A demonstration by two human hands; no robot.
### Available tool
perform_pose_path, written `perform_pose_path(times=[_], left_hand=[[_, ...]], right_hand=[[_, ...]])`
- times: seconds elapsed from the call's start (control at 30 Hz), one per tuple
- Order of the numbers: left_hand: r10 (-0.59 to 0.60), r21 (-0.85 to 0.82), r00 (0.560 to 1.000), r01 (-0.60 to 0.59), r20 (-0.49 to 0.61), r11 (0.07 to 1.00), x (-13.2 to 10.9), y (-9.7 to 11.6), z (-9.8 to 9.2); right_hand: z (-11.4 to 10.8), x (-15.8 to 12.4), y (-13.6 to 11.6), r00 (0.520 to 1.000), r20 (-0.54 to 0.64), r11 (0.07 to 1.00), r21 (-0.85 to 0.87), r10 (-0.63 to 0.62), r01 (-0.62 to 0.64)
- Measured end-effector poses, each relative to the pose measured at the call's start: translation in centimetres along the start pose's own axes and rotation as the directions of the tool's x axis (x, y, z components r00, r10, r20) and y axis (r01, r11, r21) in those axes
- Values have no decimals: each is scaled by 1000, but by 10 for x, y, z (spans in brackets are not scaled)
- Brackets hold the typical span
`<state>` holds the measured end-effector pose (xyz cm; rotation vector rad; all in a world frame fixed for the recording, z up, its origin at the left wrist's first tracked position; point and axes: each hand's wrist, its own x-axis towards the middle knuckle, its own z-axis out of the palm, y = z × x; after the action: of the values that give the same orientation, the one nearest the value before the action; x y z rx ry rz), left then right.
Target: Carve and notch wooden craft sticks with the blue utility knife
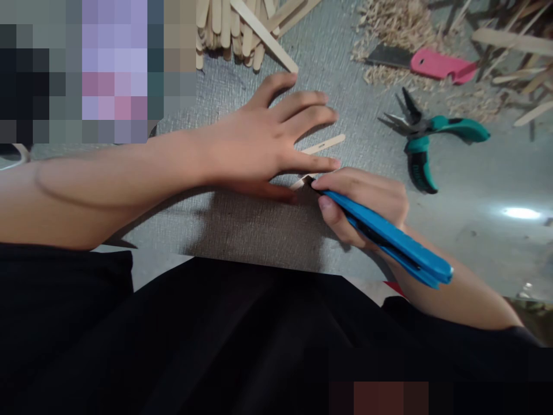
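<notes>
My left hand lies on the grey table with its fingers spread. Under and between its fingers is a slim wooden craft stick with a small dark slot near its end. A second pale wooden piece shows between the index finger and thumb. In my right hand is a blue utility knife, gripped like a pen. Its tip touches or hovers just over the lower wooden piece beside my left index finger; which of the two I cannot tell.
A pile of craft sticks lies at the top middle. Pliers with green handles lie open at the right. Behind them rests a pink-handled cutter among wood shavings. Split sticks are scattered at the far right.
</notes>
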<state>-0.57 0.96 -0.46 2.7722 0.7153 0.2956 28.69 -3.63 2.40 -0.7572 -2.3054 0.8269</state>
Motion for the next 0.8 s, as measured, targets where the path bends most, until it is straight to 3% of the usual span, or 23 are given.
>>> perform_pose_path(times=[0.1, 0.4, 0.6, 0.8], left_hand=[[-17, -6, 1000, 17, 16, 1000, 1, 1, -2], [-53, -68, 999, 52, -9, 996, 5, 1, -3], [-32, -19, 999, 32, 28, 999, 4, -5, -9], [5, 10, 1000, -5, 11, 1000, 4, -5, -14]], right_hand=[[4, 2, 3, 998, -50, 999, 13, -40, 41], [3, 2, 1, 999, -40, 999, 19, 27, -26], [2, 2, 5, 997, -51, 998, 17, -64, 65], [-3, 5, -1, 992, -49, 993, 23, 118, -117]])
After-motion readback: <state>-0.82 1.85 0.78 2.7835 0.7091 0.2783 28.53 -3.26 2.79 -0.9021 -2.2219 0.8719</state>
